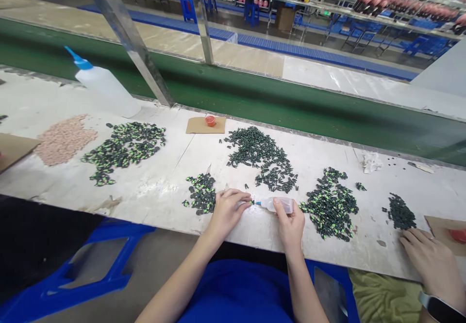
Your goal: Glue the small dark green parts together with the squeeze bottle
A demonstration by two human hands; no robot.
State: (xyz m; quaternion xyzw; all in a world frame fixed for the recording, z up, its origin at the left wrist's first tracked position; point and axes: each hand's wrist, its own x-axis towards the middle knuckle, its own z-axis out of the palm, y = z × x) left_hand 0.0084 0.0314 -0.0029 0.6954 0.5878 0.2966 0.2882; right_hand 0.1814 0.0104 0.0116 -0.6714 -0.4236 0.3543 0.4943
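Note:
My right hand (pixel 292 219) is closed around a small clear squeeze bottle (pixel 270 203), which lies nearly level with its blue tip pointing left. Pinched in the fingertips of my left hand (pixel 230 210) is a small black and green piece (pixel 252 202), right at the bottle's tip; whether the two touch I cannot tell. Close beside my left hand lies a small pile of black and green pieces (pixel 201 193). Just beyond both hands spreads a heap of dark green pieces (pixel 255 147). To the right of the bottle is a larger black and green pile (pixel 330 204).
A co-worker's hand (pixel 425 250) rests by a black pile (pixel 400 212) at the right. Along the back are a red cup (pixel 210 121) on cardboard (pixel 194 125) and a large white bottle (pixel 107 90). A metal post (pixel 134 46) rises there. Pink pieces (pixel 65 139) lie left.

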